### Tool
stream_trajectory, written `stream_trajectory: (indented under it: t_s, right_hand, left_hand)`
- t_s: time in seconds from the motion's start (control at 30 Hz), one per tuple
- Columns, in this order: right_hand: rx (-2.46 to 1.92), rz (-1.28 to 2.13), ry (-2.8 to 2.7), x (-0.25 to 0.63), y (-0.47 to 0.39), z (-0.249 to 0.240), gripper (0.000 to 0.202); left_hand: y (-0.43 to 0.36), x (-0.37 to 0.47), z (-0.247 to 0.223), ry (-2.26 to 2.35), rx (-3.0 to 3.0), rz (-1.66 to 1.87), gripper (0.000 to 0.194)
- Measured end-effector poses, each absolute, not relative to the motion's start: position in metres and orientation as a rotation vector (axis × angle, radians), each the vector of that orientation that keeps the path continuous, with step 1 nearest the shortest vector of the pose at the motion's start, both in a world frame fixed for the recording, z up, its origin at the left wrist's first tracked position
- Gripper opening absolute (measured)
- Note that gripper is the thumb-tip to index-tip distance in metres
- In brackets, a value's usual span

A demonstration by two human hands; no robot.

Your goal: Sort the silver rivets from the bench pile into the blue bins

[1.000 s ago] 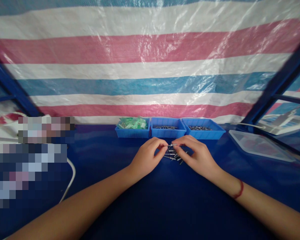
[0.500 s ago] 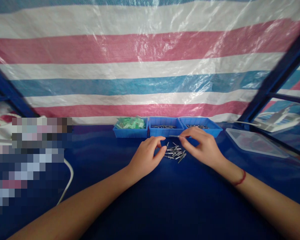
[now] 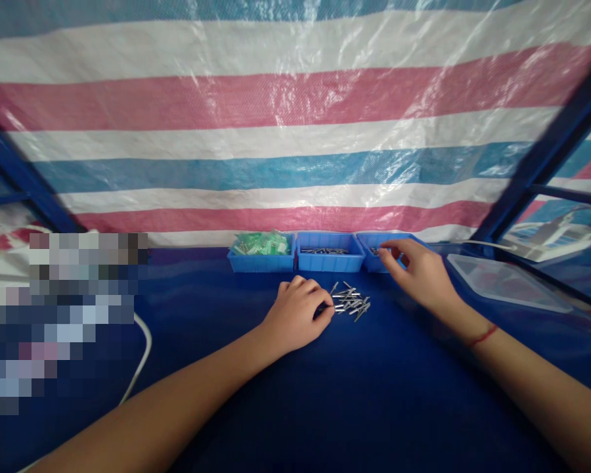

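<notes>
A small pile of silvery blind rivets (image 3: 354,303) lies on the blue tabletop. At the pile's left edge my left hand (image 3: 300,315) is closed, thumb and forefinger pinched on a rivet. My right hand (image 3: 421,274) is at the front of the right blue bin (image 3: 372,264), its thumb and fingertips close together over the opening. Whatever is between those fingertips is too small to make out. This hand covers much of the bin. The middle blue bin (image 3: 329,263) holds many dark, thin metal pieces that look like rivets.
Left of the middle bin, another blue bin (image 3: 261,264) holds green-tinted plastic packets. A translucent lid or tray (image 3: 507,282) lies at right. A white cable (image 3: 145,348) runs along the left, beside a blurred area. Striped plastic sheeting (image 3: 285,144) hangs behind, between blue frame posts.
My right hand has moved right from above the pile, where it pinched a rivet, to the right bin. My left hand has lowered onto the pile's left edge and closed its fingers.
</notes>
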State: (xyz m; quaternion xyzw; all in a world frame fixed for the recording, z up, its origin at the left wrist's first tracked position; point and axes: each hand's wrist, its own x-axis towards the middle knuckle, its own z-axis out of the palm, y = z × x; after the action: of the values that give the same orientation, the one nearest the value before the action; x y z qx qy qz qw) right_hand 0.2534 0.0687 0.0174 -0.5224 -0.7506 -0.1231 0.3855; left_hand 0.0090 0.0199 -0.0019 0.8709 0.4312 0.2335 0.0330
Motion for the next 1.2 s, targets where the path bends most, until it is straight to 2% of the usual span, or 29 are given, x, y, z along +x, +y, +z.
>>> stream_trajectory:
  t_s: [0.33,0.8,1.2]
  right_hand:
    - [-0.896,0.104,-2.303,0.207,0.035,0.012,0.016]
    - [-0.864,0.214,-2.340,0.195,0.026,0.007,0.013]
    - [-0.802,0.234,-2.317,0.195,0.025,0.008,0.011]
  left_hand:
    - [0.021,0.009,-0.003,1.343,2.693,0.677,0.019]
    - [0.022,0.008,-0.004,1.341,2.707,0.677,0.017]
    - [0.023,0.008,-0.005,1.331,2.761,0.662,0.025]
